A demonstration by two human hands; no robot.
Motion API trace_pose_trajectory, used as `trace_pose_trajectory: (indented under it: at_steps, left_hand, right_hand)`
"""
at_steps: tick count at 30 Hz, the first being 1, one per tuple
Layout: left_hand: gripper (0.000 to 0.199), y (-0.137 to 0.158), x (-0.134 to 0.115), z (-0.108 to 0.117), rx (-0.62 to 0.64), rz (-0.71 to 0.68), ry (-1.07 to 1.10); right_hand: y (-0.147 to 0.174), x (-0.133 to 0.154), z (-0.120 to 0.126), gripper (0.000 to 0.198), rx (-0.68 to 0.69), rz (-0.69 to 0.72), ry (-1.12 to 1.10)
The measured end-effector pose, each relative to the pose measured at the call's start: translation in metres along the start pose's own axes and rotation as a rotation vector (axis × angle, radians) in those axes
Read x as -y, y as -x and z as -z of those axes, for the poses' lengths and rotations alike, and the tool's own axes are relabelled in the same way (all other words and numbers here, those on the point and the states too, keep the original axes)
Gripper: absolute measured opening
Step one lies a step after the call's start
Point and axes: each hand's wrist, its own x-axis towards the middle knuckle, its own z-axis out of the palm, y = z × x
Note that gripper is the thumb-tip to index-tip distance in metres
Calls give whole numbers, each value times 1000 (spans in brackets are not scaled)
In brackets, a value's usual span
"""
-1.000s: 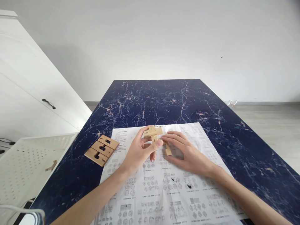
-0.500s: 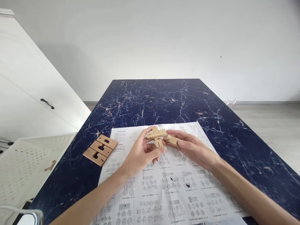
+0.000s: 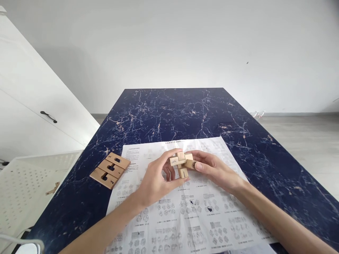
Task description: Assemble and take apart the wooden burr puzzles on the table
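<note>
Several light wooden puzzle blocks [image 3: 183,173], some marked with numbers, cross one another between my hands, just above the printed sheet. My left hand [image 3: 159,174] grips the crossed blocks from the left, thumb below and fingers behind. A "3" shows on the left end of one block and a "1" on the lower one. On the right side, my right hand [image 3: 213,167] pinches an angled wooden block [image 3: 190,163] between thumb and fingers, against the others. How the blocks interlock inside is hidden.
Three flat wooden plates [image 3: 111,168] with cut-outs and numbers lie left of the instruction sheet [image 3: 169,197] on the dark blue marbled table [image 3: 169,113]. A white perforated basket [image 3: 21,190] holding a small wooden piece [image 3: 53,188] stands by a white cabinet [image 3: 34,91].
My right hand has brought its block in against the crossed blocks, which have turned and sit slightly lower. The view has shifted slightly.
</note>
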Motion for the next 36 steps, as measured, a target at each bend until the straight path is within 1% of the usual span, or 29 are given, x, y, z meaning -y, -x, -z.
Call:
trace_pose_trajectory:
  at_steps: [7,10,13,16,18,21,23,26,28,31,33,36]
  left_hand:
    - [65,1,6,-4,33,-66,-120]
    - [64,1,5,-4,5,-94,-150]
    - [63,1,2,-3,-7,-104,-108]
    - [63,-1,-1,-3,18,-70,-6]
    - [62,-1,-4,-2,1,-39,68]
    - [64,-2,-7,0,-14,1,143]
    - [66,-2,-7,1,18,7,164]
    - [69,-1,-6,2,101,-3,174]
    - [70,-1,-5,2,124,-23,161]
    - [70,-1,-3,2,83,-126,75]
    - [68,-1,-1,2,52,-196,-11]
    - [64,0,1,2,34,-239,-92]
  right_hand:
    - [2,6,-5,56,36,-24,58]
    - [3,5,-3,58,32,-14,74]
    - [4,4,-3,61,31,29,111]
    - [4,5,-5,54,43,99,194]
    - [5,5,-8,43,25,164,264]
    - [5,1,-11,29,-92,272,471]
    - [6,-3,-12,24,-152,320,633]
    - [9,-5,-11,23,-146,370,751]
    - [10,-4,-11,25,-129,401,769]
    - [12,0,-13,32,-113,398,735]
    - [12,2,-15,39,-94,357,679]
    - [11,3,-18,48,-35,271,546]
